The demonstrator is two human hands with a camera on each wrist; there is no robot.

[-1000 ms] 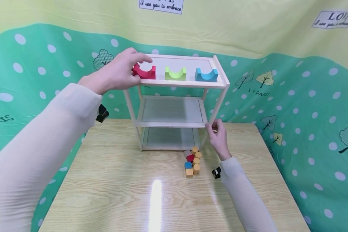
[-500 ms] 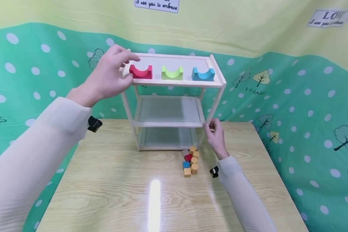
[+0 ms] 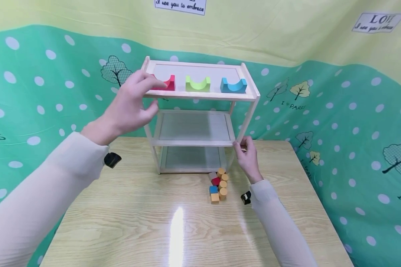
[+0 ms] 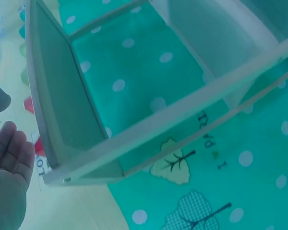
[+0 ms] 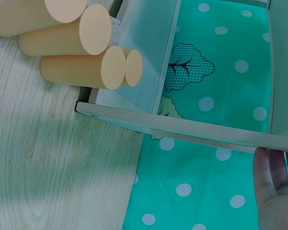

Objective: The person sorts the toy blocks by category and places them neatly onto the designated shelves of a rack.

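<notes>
The red block [image 3: 171,83] sat at the left of the top shelf [image 3: 194,70] of the rack [image 3: 200,95], partly hidden by the left hand [image 3: 130,102], whose thumb and fingers were parted and held nothing. It looked light, stiff and smooth, probably best pinched by its outer ends. The right hand [image 3: 248,158] gripped the rack's slim, rigid-looking right post [image 3: 248,115].

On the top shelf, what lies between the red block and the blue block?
The head view shows the green block between the red block and the blue block, with a bare gap on either side.
</notes>
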